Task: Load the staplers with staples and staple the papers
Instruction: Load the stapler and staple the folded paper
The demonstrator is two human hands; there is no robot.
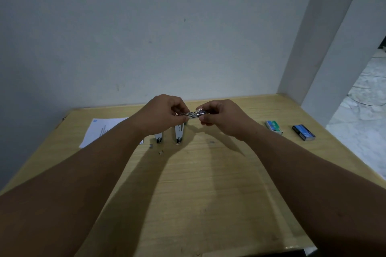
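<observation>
- Metal glints between the two hands: a small stapler point(193, 115) is held up above the table point(208, 183), left hand point(165, 113) on one end, right hand point(219, 113) on the other.
- Left grip: fingers and thumb curled tight on the stapler's left end. Right grip: fingers pinched on its right end, where a silver part sticks up; whether that is the opened top or a staple strip is too small to tell.
- Progress, as I judge it: loading is under way on this stapler, not finished.
- Two more staplers point(179, 133) lie on the table just below the hands; whether they are loaded cannot be told.
- Loose staples point(150, 146) lie near them.
- Papers point(100, 131) lie flat at the left, partly under the left forearm, seemingly not yet stapled.
- Two staple boxes, green point(274, 127) and blue point(304, 132), sit well apart to the right, out of either grip.
- Left to do: finish loading, close up, staple the papers.
</observation>
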